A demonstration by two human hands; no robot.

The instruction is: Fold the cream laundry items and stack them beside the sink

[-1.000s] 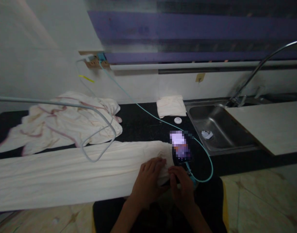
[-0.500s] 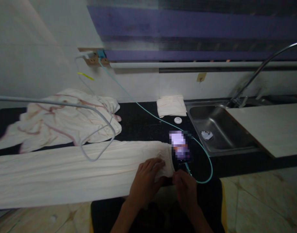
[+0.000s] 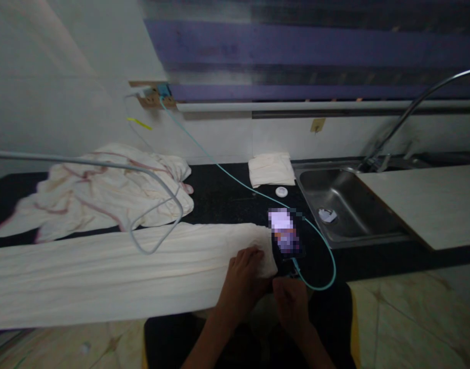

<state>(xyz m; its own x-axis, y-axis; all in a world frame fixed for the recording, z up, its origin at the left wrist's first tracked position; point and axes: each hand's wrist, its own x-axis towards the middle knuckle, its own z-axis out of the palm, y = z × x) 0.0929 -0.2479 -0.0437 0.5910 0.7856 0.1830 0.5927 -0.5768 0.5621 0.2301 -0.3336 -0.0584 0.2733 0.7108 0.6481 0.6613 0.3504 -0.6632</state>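
Note:
A long strip of cream cloth (image 3: pixel 115 277) lies along the front of the black counter, its right end near the middle of the view. My left hand (image 3: pixel 244 277) is at that end, fingers bent over the top and thumb near the front edge, closed on the cloth. Just right of the cloth's near corner, my right hand (image 3: pixel 291 300) is closed with its fingers curled in; what they hold, if anything, is hidden. Beyond it lies a phone (image 3: pixel 284 233) with a lit, blurred screen, joined to a teal cable (image 3: pixel 329 251).
Crumpled cream cloth with reddish edges (image 3: pixel 104 189) lies at the back left, behind a grey tube (image 3: pixel 150 177). A folded cloth (image 3: pixel 271 169) and a small white disc (image 3: pixel 281 191) lie behind the phone. To the right are a steel sink (image 3: pixel 346 205) and a pale board (image 3: pixel 427 200).
My left hand has slid slightly to the right and up along the cloth's end. My right hand has shifted slightly down, just off the cloth's corner. The view has tilted a little.

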